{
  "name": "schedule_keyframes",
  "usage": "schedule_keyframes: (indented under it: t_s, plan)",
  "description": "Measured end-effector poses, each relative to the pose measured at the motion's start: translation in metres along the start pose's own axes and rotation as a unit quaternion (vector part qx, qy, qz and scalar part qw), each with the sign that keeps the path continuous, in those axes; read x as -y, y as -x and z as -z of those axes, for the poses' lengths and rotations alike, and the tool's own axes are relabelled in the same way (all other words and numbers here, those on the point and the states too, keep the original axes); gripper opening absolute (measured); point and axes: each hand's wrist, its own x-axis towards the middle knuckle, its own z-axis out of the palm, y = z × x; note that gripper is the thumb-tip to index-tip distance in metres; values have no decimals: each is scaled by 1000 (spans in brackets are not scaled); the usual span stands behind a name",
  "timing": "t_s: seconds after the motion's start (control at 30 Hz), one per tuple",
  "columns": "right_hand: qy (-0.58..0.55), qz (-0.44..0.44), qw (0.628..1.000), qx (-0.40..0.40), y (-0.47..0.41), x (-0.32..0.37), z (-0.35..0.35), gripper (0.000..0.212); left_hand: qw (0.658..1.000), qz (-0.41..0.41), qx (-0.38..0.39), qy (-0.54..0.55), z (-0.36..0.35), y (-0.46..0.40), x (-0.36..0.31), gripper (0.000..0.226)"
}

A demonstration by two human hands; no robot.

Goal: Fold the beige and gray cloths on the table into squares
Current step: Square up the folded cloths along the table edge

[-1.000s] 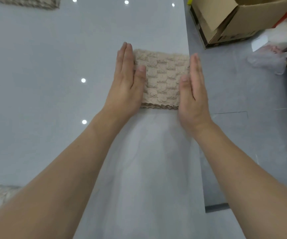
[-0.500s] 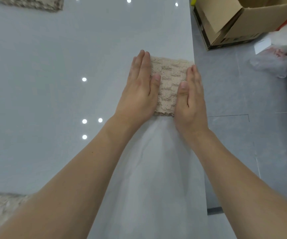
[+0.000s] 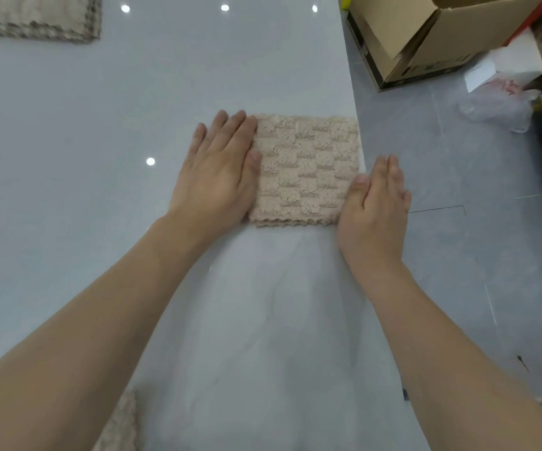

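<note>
A beige textured cloth (image 3: 305,170), folded into a rough square, lies on the white table (image 3: 100,157) close to its right edge. My left hand (image 3: 219,170) lies flat with straight fingers along the cloth's left side, thumb resting on the fabric. My right hand (image 3: 375,203) is flat at the cloth's near right corner, reaching past the table edge, its thumb touching the fabric. Another folded cloth (image 3: 35,17) with a grey-brown edge sits at the far left corner. A third cloth (image 3: 121,424) shows partly at the bottom, under my left forearm.
The table's right edge runs just beside the folded cloth, with grey floor (image 3: 458,255) beyond. An open cardboard box (image 3: 425,37) stands on the floor at the top right, and a crumpled plastic bag (image 3: 494,105) lies near it.
Both hands have slid apart from the middle of the cloth to its left and right sides, uncovering the folded square. The right hand has dropped back toward the near right corner.
</note>
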Motion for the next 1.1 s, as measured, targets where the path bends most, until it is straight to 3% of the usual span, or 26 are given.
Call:
schedule_keyframes:
  t_s: [0.07,0.2,0.33,0.5,0.67,0.83,1.1]
  plan:
    - [-93,-89,989,-76,6,7,1,57,994,-31,21,101,11,-19,6,47]
    - [-262,-203,926,-181,27,45,-6,57,959,-57,134,242,36,-74,11,42]
    - [-308,-222,893,-241,41,84,-28,60,939,-131,249,196,35,-109,-6,40]
    - [-255,-235,896,-277,36,99,-44,58,908,-224,320,148,21,-117,-12,43]
    - [-181,-245,914,-269,32,100,-51,59,888,-325,322,38,15,-124,-6,49]
    - [-107,-236,941,-217,33,95,-51,68,872,-407,269,-36,5,-125,1,56]
    - [111,-138,982,-63,50,60,-35,69,880,-409,229,-78,0,-127,4,58]
